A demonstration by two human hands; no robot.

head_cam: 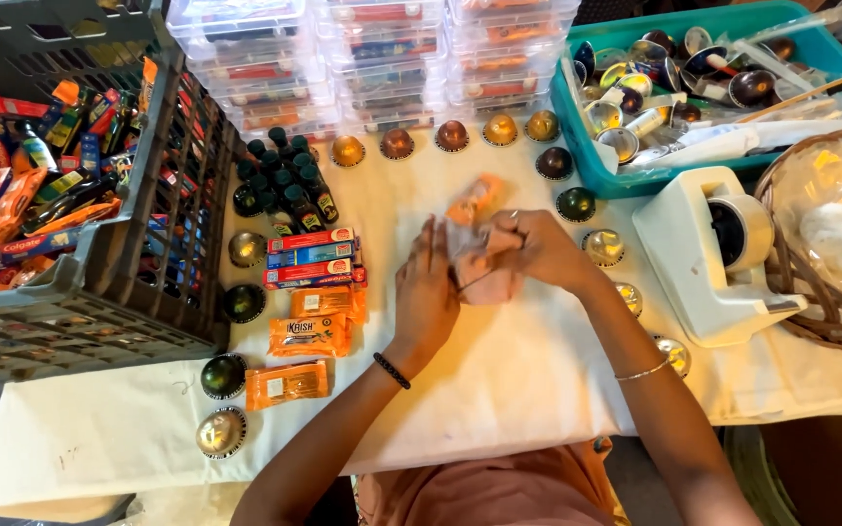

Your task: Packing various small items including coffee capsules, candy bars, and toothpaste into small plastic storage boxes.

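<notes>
Fingers of the right hand (538, 248) are curled tight on a small clear plastic pouch (484, 258), which is thin, crinkled and looks pink with blur. One orange sachet (475, 198) sticks up out of the pouch top, just above the knuckles. Fingers of the left hand (429, 292) are stretched flat and press on the left side of the pouch; they do not close around it.

Left of the pouch lie three flat orange sachets (309, 336), shiny foil, and above them a stack of about four small red and blue boxes (312, 256). Further left of the pouch stands a dark plastic crate (163, 209) full of colourful tubes and packets. Around the pouch, round metal capsules (452, 135) form a loose ring on the white cloth (499, 380); I count about eighteen, gold, brown and dark green. Right of the pouch is one white tape dispenser (708, 258), then one wicker basket (816, 292). Behind the pouch are a teal tray (577, 146) and clear stacked boxes (382, 58).
</notes>
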